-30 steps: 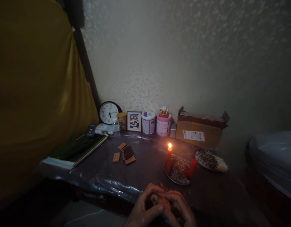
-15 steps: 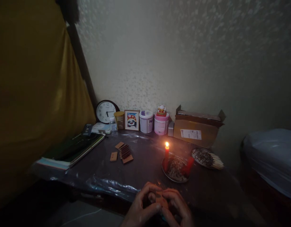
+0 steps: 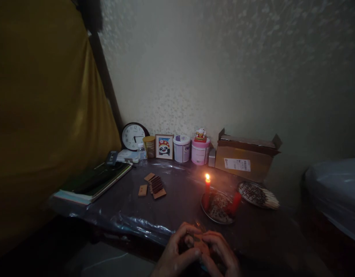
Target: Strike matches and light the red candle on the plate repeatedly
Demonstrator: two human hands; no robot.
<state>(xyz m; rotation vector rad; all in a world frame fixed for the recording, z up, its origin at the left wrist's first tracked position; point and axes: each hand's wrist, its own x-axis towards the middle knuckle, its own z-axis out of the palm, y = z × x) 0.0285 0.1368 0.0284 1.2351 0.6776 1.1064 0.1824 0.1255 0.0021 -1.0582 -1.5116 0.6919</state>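
Note:
Close to the table's front edge, my left hand (image 3: 179, 252) and my right hand (image 3: 220, 252) are closed together around a small brown cardboard matchbox (image 3: 201, 246). Fingers of both hands cover most of it. Beyond them a metal plate (image 3: 205, 216) bears dark and pale bits, a lit red candle (image 3: 207, 190) upright on its left and a red object (image 3: 236, 200), perhaps a second candle, tilted on its right. Farther right, another plate (image 3: 248, 190) carries many matchsticks with dark ends (image 3: 270, 199). Left of centre lie several matchboxes (image 3: 156, 184), partly fanned out, with one matchbox (image 3: 142, 190) apart.
Along the wall stand a clock (image 3: 134, 136), a yellow-lidded jar (image 3: 149, 147), a panda picture (image 3: 164, 147), a white tub (image 3: 181, 149), a pink tub (image 3: 200, 152) with a figurine (image 3: 200, 134), and a cardboard box (image 3: 245, 157). Books (image 3: 96, 184) lie at left beside a yellow curtain (image 3: 50, 96).
The whole view has shifted slightly, so everything appears a little farther right. Both hands keep hold of the matchbox in nearly the same pose.

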